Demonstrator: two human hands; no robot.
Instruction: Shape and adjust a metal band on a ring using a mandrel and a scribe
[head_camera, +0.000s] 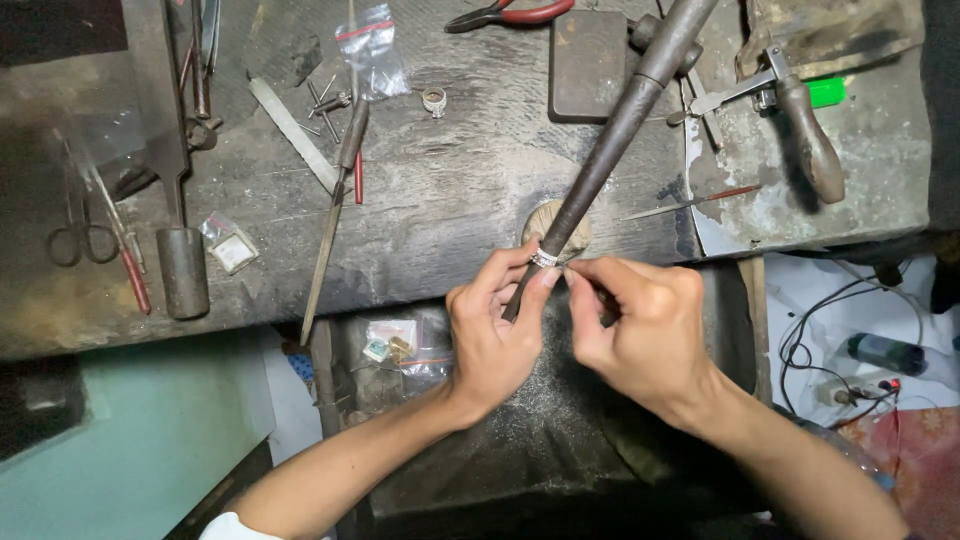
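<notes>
Both hands are low at six o'clock, right at the front edge of the dark, scarred surface (450, 190). The left hand (492, 335) is wrapped round the thin end of a long tapered steel mandrel (610, 130), which slants away toward one o'clock, and a small silvery ring (545, 258) sits on the taper just above the thumb. The right hand (640, 335) is closed in a fine pinch beside the ring; something thin seems caught in that grip, but I can't make out what. The mandrel looks heavy and rigid, best held low as it is, near the wooden peg (580, 232) beneath it. The ring is light and slick, and I'd judge it could be marked or bent by a hard squeeze, so the taper carries it better than fingertips. Around them there's a long file (332, 215) at ten o'clock, scissors (82, 240) far out at nine, red-handled pliers (510, 13) at twelve, and a second ring (434, 100) lying loose. Nothing crowds the hands, though cables (830, 330) trail at three o'clock.
</notes>
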